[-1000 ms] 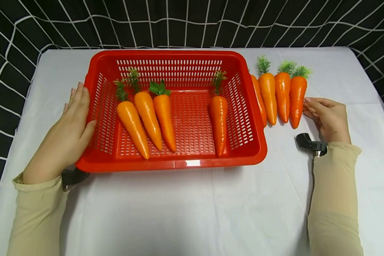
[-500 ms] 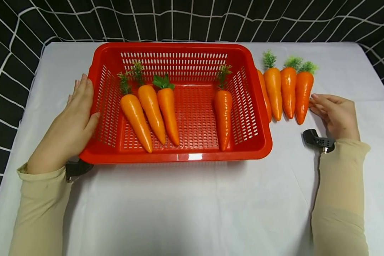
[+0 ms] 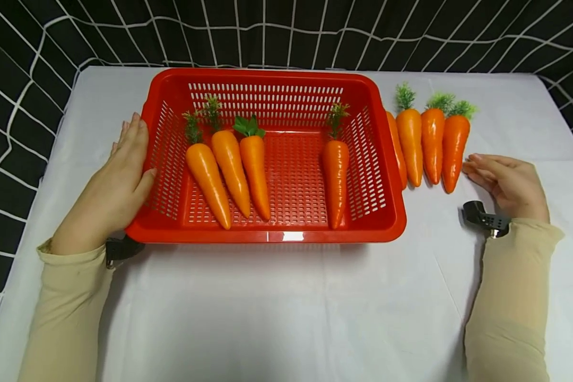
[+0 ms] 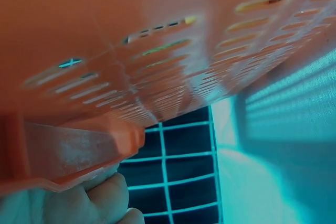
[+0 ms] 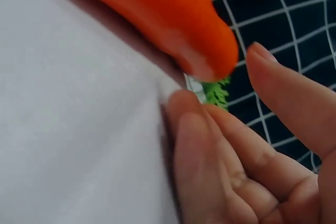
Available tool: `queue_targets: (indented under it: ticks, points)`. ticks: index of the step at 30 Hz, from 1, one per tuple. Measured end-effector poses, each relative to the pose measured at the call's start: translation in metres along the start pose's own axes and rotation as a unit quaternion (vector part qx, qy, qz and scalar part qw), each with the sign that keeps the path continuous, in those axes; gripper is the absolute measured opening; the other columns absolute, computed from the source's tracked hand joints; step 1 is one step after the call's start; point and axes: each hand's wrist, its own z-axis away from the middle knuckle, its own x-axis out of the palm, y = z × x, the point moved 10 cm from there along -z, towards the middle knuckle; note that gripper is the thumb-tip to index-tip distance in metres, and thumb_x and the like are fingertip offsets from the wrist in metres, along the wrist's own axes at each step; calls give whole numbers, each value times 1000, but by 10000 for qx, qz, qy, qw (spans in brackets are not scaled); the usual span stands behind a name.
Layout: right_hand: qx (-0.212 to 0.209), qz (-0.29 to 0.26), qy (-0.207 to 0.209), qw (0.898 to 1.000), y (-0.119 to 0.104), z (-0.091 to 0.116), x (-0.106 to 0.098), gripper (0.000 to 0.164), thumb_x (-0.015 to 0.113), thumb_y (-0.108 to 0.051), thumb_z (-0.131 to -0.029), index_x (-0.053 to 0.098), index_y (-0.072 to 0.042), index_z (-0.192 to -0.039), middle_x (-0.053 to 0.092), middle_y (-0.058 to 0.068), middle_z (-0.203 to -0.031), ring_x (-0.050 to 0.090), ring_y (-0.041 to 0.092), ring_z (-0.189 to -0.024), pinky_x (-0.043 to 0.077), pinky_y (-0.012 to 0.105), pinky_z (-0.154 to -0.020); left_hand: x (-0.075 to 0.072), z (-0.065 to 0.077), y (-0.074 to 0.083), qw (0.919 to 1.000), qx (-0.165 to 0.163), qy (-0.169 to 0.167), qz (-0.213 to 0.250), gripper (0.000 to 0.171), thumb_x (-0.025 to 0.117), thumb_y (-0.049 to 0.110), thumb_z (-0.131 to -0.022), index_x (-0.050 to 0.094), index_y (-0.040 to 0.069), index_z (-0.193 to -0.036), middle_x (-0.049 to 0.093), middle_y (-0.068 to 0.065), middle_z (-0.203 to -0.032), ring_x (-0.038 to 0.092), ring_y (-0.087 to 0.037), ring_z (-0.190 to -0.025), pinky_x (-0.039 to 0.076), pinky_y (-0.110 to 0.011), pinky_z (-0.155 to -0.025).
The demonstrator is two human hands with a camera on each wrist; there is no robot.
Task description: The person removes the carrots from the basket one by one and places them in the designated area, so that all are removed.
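A red plastic basket point(image 3: 267, 236) with slotted walls stands on the white cloth. My left hand point(image 3: 112, 183) lies with straight fingers along its left rim, thumb over the edge; in the left wrist view, fingers point(image 4: 107, 195) show under the rim. Inside are three orange carrots point(image 3: 231, 172) at the left and a single carrot point(image 3: 336, 180) at the right. Right of the basket, several carrots lie side by side, green tops to the back. Close beside the outermost carrot point(image 3: 456, 151) is my right hand point(image 3: 513, 180), fingers loosely bent, thumb apart from them, nothing held.
A white cloth point(image 3: 286, 318) covers the table and extends in front of the basket. Black fabric with a white grid point(image 3: 277, 32) rises along the back and left edges. The basket's right rim partly covers one carrot point(image 3: 395, 148) outside it.
The head view has shifted slightly. My right hand has drawn a little away from the outermost carrot, toward me. My left hand keeps its place on the basket, and the carrots lie as before.
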Motion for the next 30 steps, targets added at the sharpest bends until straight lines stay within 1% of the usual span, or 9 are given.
queue_targets:
  ticks: [4,6,9,12,15,18,23,26,30]
  points:
    - [156,215,-171,9995,2,5,-1,10,68,-9,-85,77,-8,-89,72,3,-85,70,13,-78,55,22,-67,2,2,-3,10000,-38,4,11,65,42,9,-96,5,-4,-148,-3,-16,-156,-6,-24,-142,3,-49,-112]
    - [66,-23,-198,9998,-3,9,3,11,66,-6,-86,76,-5,-90,73,5,-84,70,15,-77,55,24,-67,1,3,-4,10000,-54,60,45,65,42,9,-96,5,-4,-148,-2,-15,-156,-5,-24,-143,4,-49,-112]
    - [-365,-528,-199,9977,-22,19,15,12,64,-1,-87,74,1,-93,72,11,-84,70,20,-75,56,27,-67,-1,3,-4,9996,-90,175,217,64,41,10,-96,6,-3,-149,-2,-13,-157,-4,-22,-143,3,-45,-113]
    - [-922,-876,-402,9911,-45,36,40,15,60,6,-87,71,8,-97,71,16,-84,70,24,-74,56,29,-68,-2,2,-4,9988,-121,241,402,64,41,10,-97,7,-1,-149,-2,-11,-157,-4,-20,-143,2,-41,-114]
    - [-1300,-695,-660,9869,-66,55,78,16,60,7,-87,69,10,-100,71,16,-87,70,25,-75,56,29,-69,-3,1,-4,9987,-131,277,417,64,41,11,-97,7,0,-150,-1,-10,-157,-4,-19,-143,2,-40,-114]
    - [-1537,-209,-1166,9810,-85,75,127,20,59,8,-87,67,11,-105,70,16,-95,70,25,-80,55,29,-71,-3,1,-4,9985,-132,297,432,64,42,12,-97,8,1,-150,0,-9,-157,-3,-18,-143,3,-41,-114]
    - [-1474,628,-2047,9656,-97,94,211,23,61,9,-86,65,10,-108,69,17,-98,69,25,-84,53,30,-71,-3,-2,-6,9984,-126,321,437,64,42,13,-97,8,3,-150,0,-8,-158,-3,-17,-143,4,-42,-114]
    - [-1382,1090,-2534,9512,-97,99,258,23,63,7,-85,65,10,-107,69,18,-97,69,24,-84,54,29,-71,-3,-2,-7,9986,-134,322,409,64,42,14,-97,8,2,-150,0,-8,-158,-3,-16,-143,4,-41,-114]
    - [-1354,2048,-2988,9222,-85,96,317,25,67,-2,-84,65,9,-107,70,16,-94,69,24,-80,55,26,-71,-3,0,-8,9987,-137,314,387,63,41,14,-97,8,2,-150,0,-9,-157,-4,-16,-143,3,-40,-114]
